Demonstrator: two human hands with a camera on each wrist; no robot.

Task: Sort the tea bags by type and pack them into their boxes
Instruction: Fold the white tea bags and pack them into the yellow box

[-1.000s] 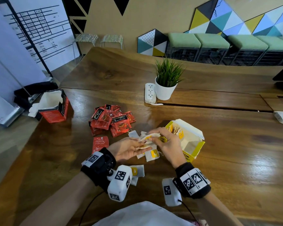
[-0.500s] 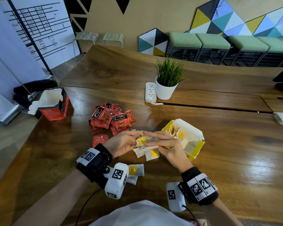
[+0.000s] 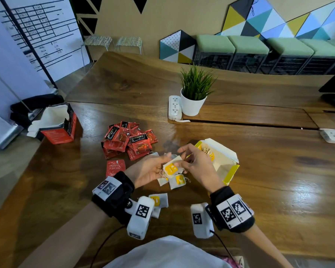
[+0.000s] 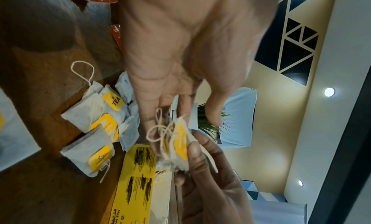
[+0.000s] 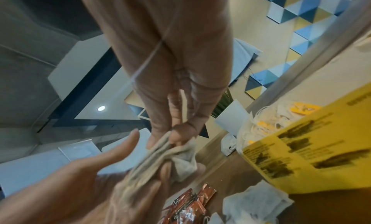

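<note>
A small stack of white tea bags with yellow tags sits between my hands above the table. My right hand pinches its edge between thumb and fingers, seen close in the right wrist view. My left hand lies palm up with the stack against its straight fingers, thumb apart from it. The open yellow box stands just right of my hands and holds several tagged bags. Loose tagged bags lie under my hands. A pile of red sachets lies to the left, and the open red box stands at the table's left edge.
One red sachet lies alone beside my left wrist, and another tagged bag lies under it. A potted plant and a white power strip stand behind the pile. A second power strip is at far right.
My right hand laid another bag on the stack in my left hand, then took hold of the stack's edge. A yellow tag now faces up. The boxes and the red pile have not moved.
</note>
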